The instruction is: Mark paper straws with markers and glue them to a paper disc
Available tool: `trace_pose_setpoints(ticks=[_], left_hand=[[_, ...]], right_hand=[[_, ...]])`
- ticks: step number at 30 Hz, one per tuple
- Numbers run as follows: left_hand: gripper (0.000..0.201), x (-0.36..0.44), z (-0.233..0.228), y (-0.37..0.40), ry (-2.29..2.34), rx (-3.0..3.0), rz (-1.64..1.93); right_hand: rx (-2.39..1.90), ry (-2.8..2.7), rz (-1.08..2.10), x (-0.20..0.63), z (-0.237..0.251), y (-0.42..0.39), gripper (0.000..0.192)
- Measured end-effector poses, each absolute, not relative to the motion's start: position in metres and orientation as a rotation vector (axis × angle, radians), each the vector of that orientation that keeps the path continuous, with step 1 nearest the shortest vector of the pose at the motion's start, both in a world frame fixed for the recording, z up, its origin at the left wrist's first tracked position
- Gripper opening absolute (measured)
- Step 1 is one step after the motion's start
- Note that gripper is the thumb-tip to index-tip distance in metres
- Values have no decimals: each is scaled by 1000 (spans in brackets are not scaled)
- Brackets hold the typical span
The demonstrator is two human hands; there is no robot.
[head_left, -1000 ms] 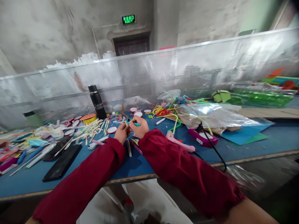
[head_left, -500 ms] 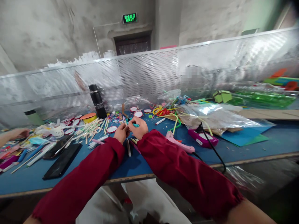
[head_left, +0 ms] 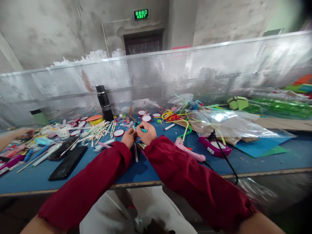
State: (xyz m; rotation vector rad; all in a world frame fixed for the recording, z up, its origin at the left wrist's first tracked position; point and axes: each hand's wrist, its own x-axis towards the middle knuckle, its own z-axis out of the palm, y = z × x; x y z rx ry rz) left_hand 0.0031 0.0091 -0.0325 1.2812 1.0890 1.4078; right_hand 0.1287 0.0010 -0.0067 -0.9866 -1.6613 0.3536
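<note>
Both hands are together above the middle of the blue table, in dark red sleeves. My right hand [head_left: 149, 134] is closed on a teal pen [head_left: 144, 130], its tip hidden toward the left hand. My left hand [head_left: 129, 138] is pinched right beside it; what it grips is too small and covered to make out. Just below the hands is a pale, thin stick [head_left: 136, 153]; I cannot tell whether it is held or lies on the table. Round white discs with red rims [head_left: 119, 133] lie near the left hand, along with white and pink pens [head_left: 104, 145].
A black bottle [head_left: 104, 103] stands behind a pile of wooden sticks [head_left: 98, 130]. Two dark phones [head_left: 68, 163] lie at left, near another person's hand [head_left: 26, 132]. At right are a pink glue gun [head_left: 189, 150], a purple box with a cable [head_left: 214, 146] and plastic bags [head_left: 231, 123].
The view has shifted slightly, so the scene sits a little differently. My hands stay together with the pen in the right one. The other person's hand at left has moved slightly.
</note>
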Motion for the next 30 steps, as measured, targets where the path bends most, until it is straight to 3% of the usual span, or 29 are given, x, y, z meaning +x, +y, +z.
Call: trace_pose_setpoints(ticks=[30], left_hand=[[22,4,-24,7,1070,1305,1419]], right_hand=[[-829,-1533,350,133,-5,10,18]])
